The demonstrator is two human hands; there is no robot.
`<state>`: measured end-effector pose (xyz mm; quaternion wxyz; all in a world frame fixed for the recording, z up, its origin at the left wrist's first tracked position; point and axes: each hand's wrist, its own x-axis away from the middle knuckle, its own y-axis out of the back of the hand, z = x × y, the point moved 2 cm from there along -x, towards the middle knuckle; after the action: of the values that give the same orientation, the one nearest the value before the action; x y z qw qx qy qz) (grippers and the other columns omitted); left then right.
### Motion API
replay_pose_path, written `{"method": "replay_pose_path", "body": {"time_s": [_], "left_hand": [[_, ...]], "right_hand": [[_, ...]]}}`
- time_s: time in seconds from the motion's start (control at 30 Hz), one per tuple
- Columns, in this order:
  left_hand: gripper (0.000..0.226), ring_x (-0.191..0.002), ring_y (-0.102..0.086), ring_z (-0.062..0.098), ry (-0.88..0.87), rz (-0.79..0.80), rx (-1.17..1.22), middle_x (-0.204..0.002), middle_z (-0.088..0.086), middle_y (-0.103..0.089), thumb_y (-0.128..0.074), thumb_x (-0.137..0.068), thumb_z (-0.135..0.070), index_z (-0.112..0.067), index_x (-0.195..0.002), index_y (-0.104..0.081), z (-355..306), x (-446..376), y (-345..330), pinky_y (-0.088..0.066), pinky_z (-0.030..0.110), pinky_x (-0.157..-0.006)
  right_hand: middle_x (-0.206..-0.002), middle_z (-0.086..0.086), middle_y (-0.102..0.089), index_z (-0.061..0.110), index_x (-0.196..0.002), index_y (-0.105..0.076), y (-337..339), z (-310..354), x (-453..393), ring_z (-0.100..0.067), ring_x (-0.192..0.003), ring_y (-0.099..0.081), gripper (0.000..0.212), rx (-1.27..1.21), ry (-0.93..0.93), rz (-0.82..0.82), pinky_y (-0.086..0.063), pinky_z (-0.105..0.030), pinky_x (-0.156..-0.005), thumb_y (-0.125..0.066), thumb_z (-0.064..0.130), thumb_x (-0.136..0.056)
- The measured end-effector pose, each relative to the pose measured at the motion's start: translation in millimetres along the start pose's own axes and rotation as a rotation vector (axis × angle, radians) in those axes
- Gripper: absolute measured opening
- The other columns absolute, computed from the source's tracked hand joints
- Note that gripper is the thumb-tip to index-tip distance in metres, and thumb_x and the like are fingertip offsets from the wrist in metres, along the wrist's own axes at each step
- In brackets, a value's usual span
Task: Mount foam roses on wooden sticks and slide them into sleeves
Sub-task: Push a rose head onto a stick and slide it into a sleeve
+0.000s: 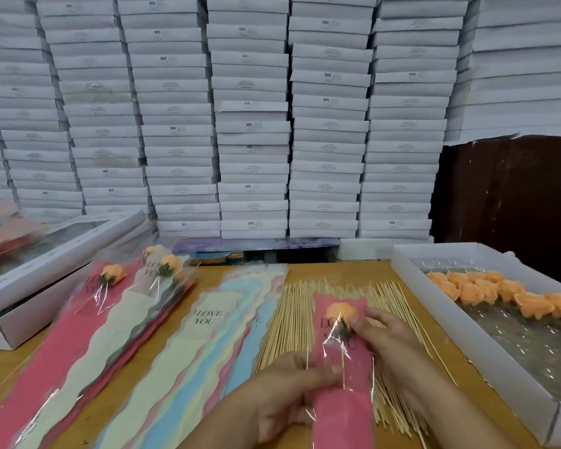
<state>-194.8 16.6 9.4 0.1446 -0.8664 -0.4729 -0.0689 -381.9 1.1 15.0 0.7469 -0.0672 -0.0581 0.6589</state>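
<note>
A pink sleeve (347,413) with a clear front lies over the pile of wooden sticks (292,322). Inside it sits an orange foam rose (340,311) on a stick, near the sleeve's top. My left hand (279,400) grips the sleeve's lower part from the left. My right hand (382,335) pinches the rose's green base through the clear film. More orange roses (499,291) lie in a white tray (467,341) at the right. Empty sleeves (201,335) in several colours are fanned out in the middle.
Finished sleeved roses (136,283) are stacked at the left, beside an open white box (46,264). A wall of stacked white boxes (250,124) stands behind the wooden table (386,270). A dark panel (512,189) is at the back right.
</note>
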Motion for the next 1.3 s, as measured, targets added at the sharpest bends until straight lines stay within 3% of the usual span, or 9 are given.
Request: {"method": "replay_pose_path", "body": {"time_s": [0.1,0.27,0.4,0.53,0.6,0.73,0.83,1.1,1.3], "left_hand": [[0.031,-0.100,-0.073,0.030,-0.010,-0.011,-0.008,-0.109,0.018,-0.075,-0.083,-0.073,-0.013,-0.006,-0.103,-0.079,0.3,-1.0,0.4,-0.057,0.044,-0.092],[0.035,-0.097,-0.073,0.036,-0.124,-0.193,0.090,-0.108,0.024,-0.074,-0.080,-0.082,-0.008,0.001,-0.115,-0.071,-4.0,-6.5,7.7,-0.060,0.044,-0.084],[0.040,-0.077,-0.072,0.034,-0.193,-0.337,0.200,-0.100,0.029,-0.073,-0.081,-0.079,-0.012,0.006,-0.112,-0.066,-3.1,-10.8,13.9,-0.059,0.043,-0.073],[0.038,-0.073,-0.071,0.030,-0.214,-0.356,0.211,-0.099,0.027,-0.074,-0.078,-0.084,-0.016,0.004,-0.114,-0.066,-2.8,-14.0,17.8,-0.060,0.038,-0.067],[0.044,-0.064,-0.070,0.022,-0.217,-0.296,0.178,-0.098,0.021,-0.075,-0.082,-0.076,-0.023,-0.002,-0.114,-0.070,-4.5,-12.4,14.5,-0.059,0.031,-0.056],[0.051,-0.088,-0.076,0.028,-0.111,-0.143,0.038,-0.103,0.017,-0.076,-0.095,-0.064,-0.027,-0.010,-0.108,-0.074,-2.6,-7.6,7.5,-0.063,0.040,-0.074],[0.045,-0.078,-0.075,0.018,-0.013,-0.057,-0.085,-0.095,0.010,-0.078,-0.094,-0.059,-0.025,-0.012,-0.099,-0.079,2.9,-4.5,3.9,-0.059,0.028,-0.063],[0.039,-0.095,-0.074,0.030,-0.088,-0.108,-0.108,-0.105,0.018,-0.076,-0.087,-0.068,-0.017,-0.004,-0.104,-0.078,-0.2,-6.2,5.8,-0.060,0.041,-0.087],[0.043,-0.096,-0.074,0.026,-0.045,-0.040,-0.160,-0.107,0.012,-0.077,-0.090,-0.069,-0.021,-0.012,-0.109,-0.078,-0.8,-1.4,2.4,-0.061,0.040,-0.083]], "right_hand": [[-0.098,-0.008,-0.078,0.023,-0.119,-0.063,-2.7,1.9,3.0,-0.027,-0.089,-0.075,0.062,0.025,-0.024,0.039,-0.058,-0.036,-0.070,-0.084,0.042,-0.063],[-0.103,-0.014,-0.076,0.018,-0.122,-0.064,-12.3,2.2,16.3,-0.024,-0.082,-0.073,0.068,0.162,-0.138,0.262,-0.057,-0.033,-0.063,-0.090,0.043,-0.065],[-0.112,-0.014,-0.074,0.011,-0.115,-0.071,-19.5,0.1,23.8,-0.036,-0.106,-0.069,0.058,0.284,-0.200,0.431,-0.052,-0.049,-0.099,-0.088,0.040,-0.067],[-0.094,-0.015,-0.074,0.009,-0.095,-0.079,-20.2,3.6,26.6,-0.030,-0.077,-0.065,0.035,0.322,-0.199,0.454,-0.052,-0.032,-0.064,-0.083,0.038,-0.077],[-0.091,-0.015,-0.076,0.008,-0.092,-0.080,-19.6,4.8,25.8,-0.022,-0.071,-0.068,0.028,0.276,-0.174,0.406,-0.051,-0.026,-0.060,-0.079,0.033,-0.079],[-0.075,-0.014,-0.069,0.009,-0.084,-0.080,-14.1,3.1,18.8,-0.018,-0.055,-0.058,0.023,0.163,-0.119,0.175,-0.046,-0.025,-0.047,-0.075,0.031,-0.080],[-0.065,-0.010,-0.064,0.012,-0.076,-0.080,-9.4,1.6,14.5,-0.013,-0.046,-0.051,0.018,0.139,-0.098,0.083,-0.042,-0.022,-0.042,-0.075,0.027,-0.084],[-0.084,-0.014,-0.075,0.012,-0.093,-0.079,-12.5,0.9,15.2,-0.013,-0.057,-0.060,0.024,0.144,-0.084,0.218,-0.043,-0.021,-0.045,-0.079,0.031,-0.078],[-0.085,-0.023,-0.072,0.014,-0.088,-0.080,-9.9,0.3,12.3,-0.016,-0.059,-0.058,0.006,0.146,-0.026,0.143,-0.045,-0.022,-0.048,-0.076,0.016,-0.084]]}}
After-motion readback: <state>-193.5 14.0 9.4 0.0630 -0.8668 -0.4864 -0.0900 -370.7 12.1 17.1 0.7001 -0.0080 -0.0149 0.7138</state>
